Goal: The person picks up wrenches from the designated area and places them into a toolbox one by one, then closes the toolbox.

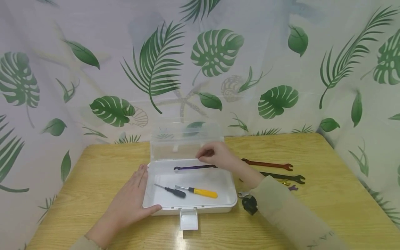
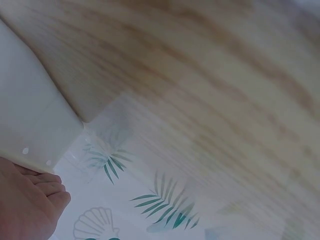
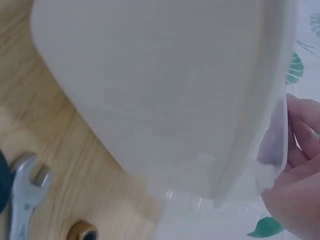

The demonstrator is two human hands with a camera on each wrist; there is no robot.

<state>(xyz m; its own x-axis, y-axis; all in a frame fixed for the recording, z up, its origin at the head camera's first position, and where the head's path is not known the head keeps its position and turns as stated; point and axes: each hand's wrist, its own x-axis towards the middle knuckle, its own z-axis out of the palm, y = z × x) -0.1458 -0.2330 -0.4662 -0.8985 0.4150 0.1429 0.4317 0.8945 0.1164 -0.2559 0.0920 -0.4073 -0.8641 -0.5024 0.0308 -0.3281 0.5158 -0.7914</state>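
The right hand (image 1: 215,155) reaches over the far right part of the white box (image 1: 162,205), fingers curled and pinching one end of a thin dark wrench (image 1: 193,167), which lies along the far side of the box floor, its ring end pointing left. From the right wrist view only the fingertips (image 3: 300,150) show past the clear edge of the box, so the pinch itself is judged from the head view. The left hand (image 1: 132,198) lies flat on the table (image 1: 93,166) against the near left corner of the box — fingers straight, thumb along the front rim, holding nothing.

To do this well, I'd say the wrench should go down flat and parallel to the far wall, clear of the two screwdrivers — a black one (image 1: 171,190) and a yellow one (image 1: 200,191) — lying nearer in the box, while the flat hand steadies the box.

The right forearm comes in low from the near right, sleeve over the table, wrist bent down. The clear lid (image 1: 184,139) stands upright behind. To the right lie a red wrench (image 1: 268,164), a black wrench (image 1: 284,177) and some smaller pieces.
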